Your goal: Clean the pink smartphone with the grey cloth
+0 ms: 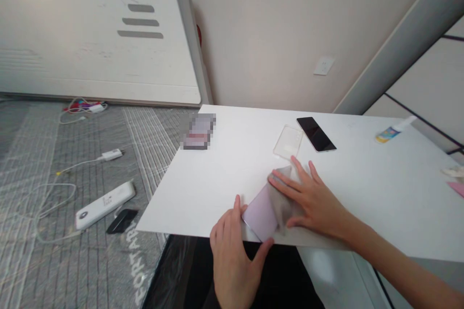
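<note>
On the white table (pixel 174 188), near its front edge, lies a lilac phone (pixel 260 212), turned at a slant. My left hand (pixel 234 251) grips its near end, with the thumb at the front corner and the fingers at the left corner. A thin grey cloth (pixel 283 203) covers the phone's far part. Over that cloth my right hand (pixel 308 198) presses down, thumb on one side and fingers spread on the other; what lies beneath is hidden. Just beyond the right fingertips is a clear phone case (pixel 289 141), beside a black phone (pixel 316 133).
A pixelated flat item (pixel 199 131) sits at the table's left corner. A small bottle (pixel 393 132) with a blue and yellow label lies at the far right. On the grey floor mat are a long white device (pixel 105 205), a black object (pixel 122 221) and a white charger (pixel 111 154) with cable.
</note>
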{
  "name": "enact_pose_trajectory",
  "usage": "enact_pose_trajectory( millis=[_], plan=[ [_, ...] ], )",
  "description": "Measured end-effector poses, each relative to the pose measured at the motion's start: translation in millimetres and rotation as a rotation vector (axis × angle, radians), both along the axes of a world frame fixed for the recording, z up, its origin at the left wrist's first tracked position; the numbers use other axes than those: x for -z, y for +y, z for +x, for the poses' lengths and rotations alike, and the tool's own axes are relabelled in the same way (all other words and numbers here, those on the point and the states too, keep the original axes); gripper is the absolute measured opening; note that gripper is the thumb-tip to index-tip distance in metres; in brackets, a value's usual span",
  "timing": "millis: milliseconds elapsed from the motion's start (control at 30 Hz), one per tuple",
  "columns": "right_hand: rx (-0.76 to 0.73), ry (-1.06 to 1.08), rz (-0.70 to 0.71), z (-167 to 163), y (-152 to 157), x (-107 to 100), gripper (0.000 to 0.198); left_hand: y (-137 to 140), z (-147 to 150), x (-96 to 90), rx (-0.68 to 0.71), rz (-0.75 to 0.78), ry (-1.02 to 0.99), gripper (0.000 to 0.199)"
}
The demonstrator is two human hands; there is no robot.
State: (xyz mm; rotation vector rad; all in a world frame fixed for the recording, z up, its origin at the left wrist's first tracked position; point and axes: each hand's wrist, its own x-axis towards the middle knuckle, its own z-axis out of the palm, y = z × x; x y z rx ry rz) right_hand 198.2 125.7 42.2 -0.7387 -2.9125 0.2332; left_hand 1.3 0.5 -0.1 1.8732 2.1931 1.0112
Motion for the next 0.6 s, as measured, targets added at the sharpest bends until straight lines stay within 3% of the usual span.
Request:
enact_pose_trajectory(
  millis=[133, 267, 367, 500, 600],
  plan=[
    [-0.11, -0.029, -0.053, 7, 0, 3, 0.104, 1, -1, -0.2, 0.02, 0.006, -0.006, 0.087],
    [0.092, 0.029, 0.044, 13, 5, 5, 0.103, 1, -1, 1.1, -0.006, -0.008, 0.004, 0.095],
    [-0.05, -0.006, -0.027, 12, 5, 4, 0.104, 1, -3, 3.8, 0.013, -0.025, 0.019, 0.095],
    [0.055, 0.016, 0.025, 8, 5, 2, 0.105, 0, -5, 6.6, 0.008, -0.036, 0.02, 0.098],
    [-0.048, -0.011, -0.025, 6, 4, 0, 0.105, -1, -6, 7.2, 0.027, -0.032, 0.03, 0.097]
  ],
)
